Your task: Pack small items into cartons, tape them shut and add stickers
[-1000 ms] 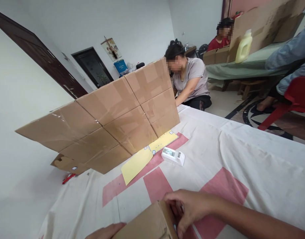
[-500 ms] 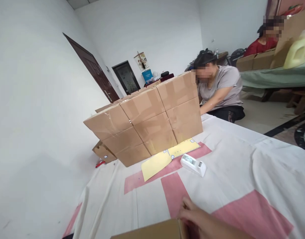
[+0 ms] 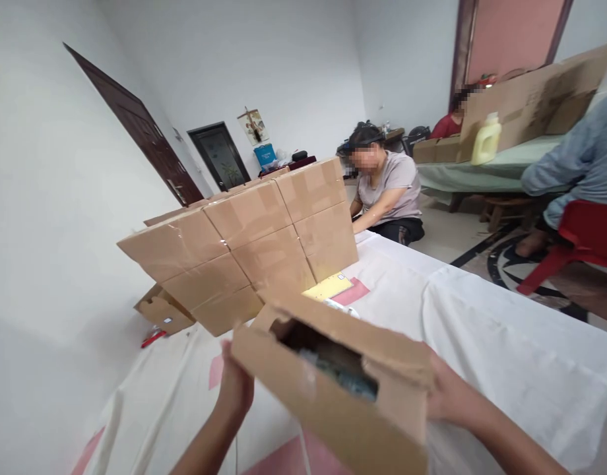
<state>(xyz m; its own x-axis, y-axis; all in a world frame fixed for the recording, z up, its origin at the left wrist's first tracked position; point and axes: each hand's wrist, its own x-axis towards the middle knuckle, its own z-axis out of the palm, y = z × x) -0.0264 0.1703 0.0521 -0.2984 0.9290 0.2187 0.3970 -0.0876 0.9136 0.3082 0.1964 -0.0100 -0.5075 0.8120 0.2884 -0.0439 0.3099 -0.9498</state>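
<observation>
Open box [image 3: 333,402] held in both hands.
Left hand [image 3: 235,389] grips its 9 o'clock end, right hand [image 3: 445,396] its 3 o'clock end; box is over the table [image 3: 481,316], stack [image 3: 249,244] at 11 o'clock.

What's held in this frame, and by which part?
An open cardboard box, held at its ends: left hand on the left end, right hand on the right.

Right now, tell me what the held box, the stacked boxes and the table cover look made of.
Held box: brown cardboard, matt, flaps bent. Stacked boxes: same cardboard, seams under glossy clear tape, by the glints. Table cover: probably woven cloth, white with pink patches, creased and draped.
</observation>
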